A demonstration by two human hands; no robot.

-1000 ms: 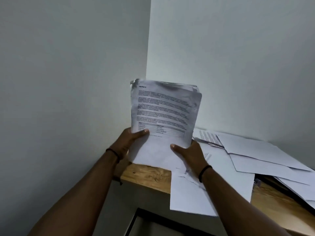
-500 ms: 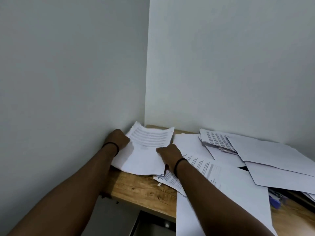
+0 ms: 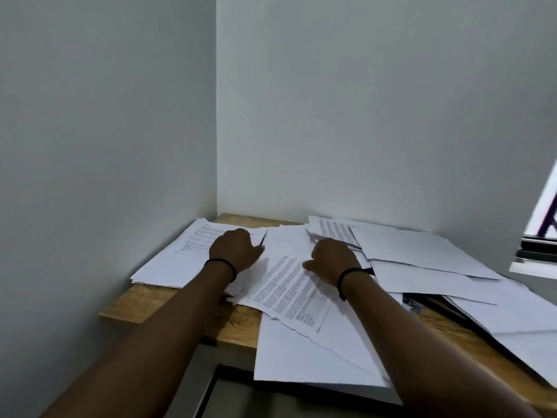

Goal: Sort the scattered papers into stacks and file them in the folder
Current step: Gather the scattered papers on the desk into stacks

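Observation:
A squared stack of printed papers (image 3: 180, 254) lies in the left back corner of the wooden table (image 3: 168, 306). My left hand (image 3: 235, 248) rests on the stack's right edge, its fingers bent under and hidden. My right hand (image 3: 334, 257) lies on the scattered papers (image 3: 289, 285) in the middle, thumb spread to the left and fingertips touching a small printed pile (image 3: 331, 233). A dark folder (image 3: 437, 303) shows only as an edge under blank sheets on the right.
Two walls meet just behind the table's corner. Blank sheets (image 3: 422, 254) overlap across the right half, and one large sheet (image 3: 301, 357) hangs over the front edge. A window frame (image 3: 542, 236) shows at the far right.
The stack I held up in both hands now lies flat in the left corner. My left hand has slid to its right edge, and my right hand has moved right onto the loose sheets.

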